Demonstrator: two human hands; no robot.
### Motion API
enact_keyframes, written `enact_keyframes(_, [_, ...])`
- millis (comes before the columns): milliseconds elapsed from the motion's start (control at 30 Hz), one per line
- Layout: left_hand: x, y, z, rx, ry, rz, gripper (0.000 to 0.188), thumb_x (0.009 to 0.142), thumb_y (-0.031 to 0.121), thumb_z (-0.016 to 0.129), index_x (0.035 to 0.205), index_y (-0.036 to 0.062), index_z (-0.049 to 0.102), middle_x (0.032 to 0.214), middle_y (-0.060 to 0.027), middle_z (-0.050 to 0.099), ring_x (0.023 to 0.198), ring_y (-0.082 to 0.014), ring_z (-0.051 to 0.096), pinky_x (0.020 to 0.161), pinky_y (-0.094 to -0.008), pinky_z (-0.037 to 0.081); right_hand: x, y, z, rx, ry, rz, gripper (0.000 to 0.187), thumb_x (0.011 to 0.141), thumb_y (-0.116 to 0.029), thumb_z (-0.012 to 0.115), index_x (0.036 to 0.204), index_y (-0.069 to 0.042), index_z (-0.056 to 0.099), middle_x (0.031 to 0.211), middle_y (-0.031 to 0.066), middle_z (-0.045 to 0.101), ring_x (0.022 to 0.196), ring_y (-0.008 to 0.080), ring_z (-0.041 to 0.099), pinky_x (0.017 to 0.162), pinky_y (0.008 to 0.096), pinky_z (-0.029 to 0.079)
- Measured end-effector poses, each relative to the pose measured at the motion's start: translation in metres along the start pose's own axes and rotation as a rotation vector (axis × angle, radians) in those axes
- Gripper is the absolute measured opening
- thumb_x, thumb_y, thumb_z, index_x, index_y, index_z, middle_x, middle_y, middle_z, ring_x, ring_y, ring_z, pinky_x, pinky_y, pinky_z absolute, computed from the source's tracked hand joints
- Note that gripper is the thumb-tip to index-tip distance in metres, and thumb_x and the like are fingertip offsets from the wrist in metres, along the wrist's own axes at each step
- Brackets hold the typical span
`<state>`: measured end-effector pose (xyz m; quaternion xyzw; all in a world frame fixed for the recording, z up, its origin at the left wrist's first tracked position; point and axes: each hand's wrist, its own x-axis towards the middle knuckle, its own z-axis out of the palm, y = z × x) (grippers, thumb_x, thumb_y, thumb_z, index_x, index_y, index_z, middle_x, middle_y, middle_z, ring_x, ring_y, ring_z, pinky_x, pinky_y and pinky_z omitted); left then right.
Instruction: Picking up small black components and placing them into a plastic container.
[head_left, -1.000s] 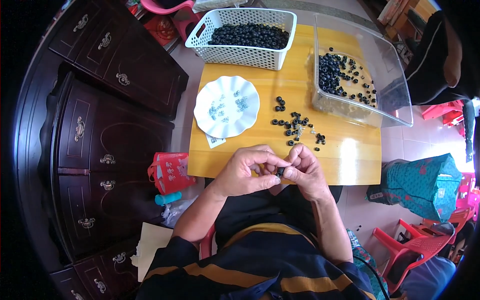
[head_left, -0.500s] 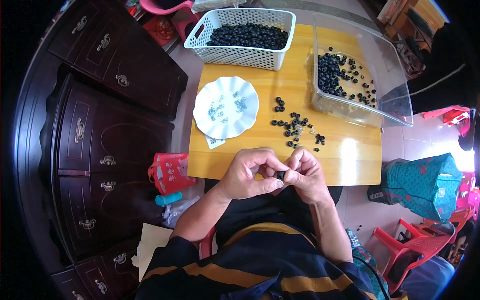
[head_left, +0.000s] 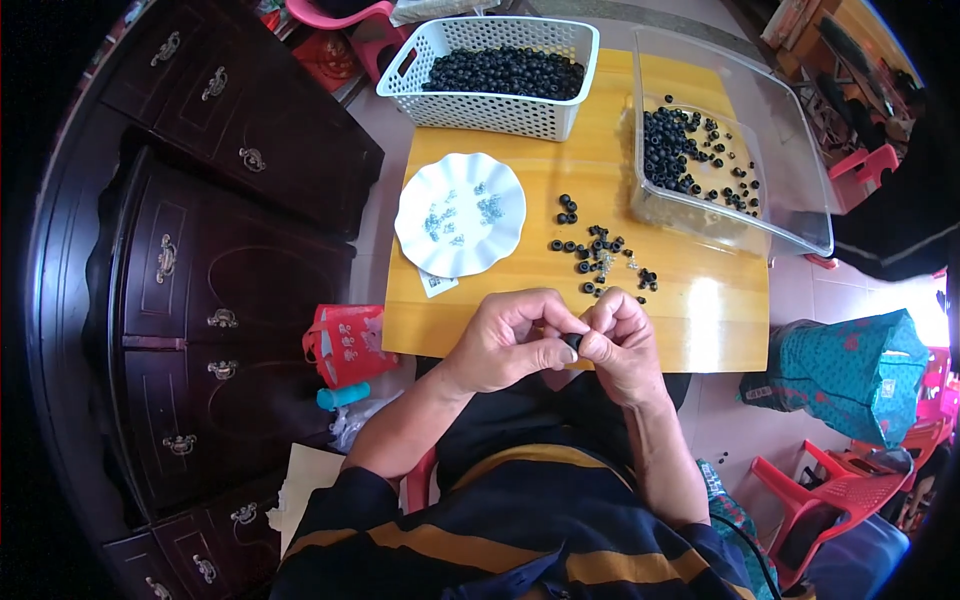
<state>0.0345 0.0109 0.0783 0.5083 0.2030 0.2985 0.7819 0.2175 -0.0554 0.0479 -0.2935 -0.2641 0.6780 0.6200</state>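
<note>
Over the near edge of the wooden table, my left hand [head_left: 508, 338] pinches a small round black part [head_left: 573, 340] between thumb and fingers. My right hand [head_left: 622, 345] meets it there, thumb and forefinger closed at the same part; whether a smaller piece sits in that pinch is hidden. Just beyond the hands lie several loose black round parts [head_left: 584, 267] with tiny clear pieces [head_left: 606, 262] among them. A white scalloped plate [head_left: 412, 243] to the left holds more small clear pieces [head_left: 489, 209].
At the back stands a white perforated basket [head_left: 500, 115] full of black parts. A clear plastic bin [head_left: 690, 215] with similar parts sits at the table's right. Dark cabinets [head_left: 250, 230] line the left. A teal bag [head_left: 840, 375] and red chair [head_left: 830, 500] are on the right.
The black part has turned slightly between my fingers, its dark side now showing more. My hands stay together in nearly the same place; the whole view has shifted a little.
</note>
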Motion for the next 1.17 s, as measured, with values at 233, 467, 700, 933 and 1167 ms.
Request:
enact_keyframes(233, [0.002,-0.009,-0.005,0.024,-0.078,0.111,0.017,0.09,0.004,0.078,0.104,-0.0004,0.07,0.092,-0.002,0.063,0.082,-0.0088,0.059,0.072,-0.0227,0.045,0.0,-0.001,-0.004,-0.021,-0.068,-0.022,0.029,0.087,-0.011,0.083,0.092,-0.01,0.055,0.081,0.0018,0.067,0.067,0.0081,0.059,0.059,0.0219,0.046])
enact_keyframes(467, [0.004,-0.01,-0.002,0.011,-0.047,0.178,0.017,0.091,0.006,0.077,0.104,0.001,0.069,0.087,-0.0017,0.06,0.076,-0.0084,0.061,0.067,-0.0218,0.048,0.001,-0.002,-0.001,-0.031,-0.075,-0.045,0.021,0.091,-0.006,0.078,0.094,-0.008,0.057,0.083,0.002,0.069,0.06,0.0061,0.058,0.051,0.02,0.042])
enact_keyframes(700, [0.01,-0.001,-0.001,0.548,0.01,0.268,0.017,0.084,0.001,0.078,0.099,0.0008,0.07,0.087,-0.0046,0.065,0.075,-0.0108,0.063,0.068,-0.0253,0.05,-0.002,-0.002,-0.013,-0.096,-0.026,0.021,0.02,0.092,-0.008,0.078,0.093,-0.009,0.057,0.082,0.0001,0.067,0.066,0.0047,0.058,0.056,0.02,0.044])
enact_keyframes(933, [0.021,0.008,0.004,0.679,-0.053,0.197,0.024,0.08,-0.002,0.077,0.103,0.0039,0.071,0.08,-0.0033,0.061,0.07,-0.0121,0.058,0.064,-0.0271,0.046,-0.002,-0.001,-0.026,-0.032,-0.007,0.077,0.017,0.092,-0.004,0.074,0.09,-0.01,0.058,0.086,-0.0032,0.065,0.073,0.0034,0.057,0.064,0.0203,0.043])
enact_keyframes(1167, [0.061,0.057,-0.025,0.984,0.145,0.214,0.02,0.086,0.001,0.069,0.105,0.0045,0.069,0.078,0.0019,0.064,0.069,-0.0071,0.06,0.066,-0.024,0.05,0.007,-0.012,-0.029,-0.185,0.061,-0.025,0.019,0.092,-0.013,0.077,0.097,-0.006,0.06,0.104,0.0068,0.071,0.095,0.0119,0.066,0.09,0.0274,0.051])
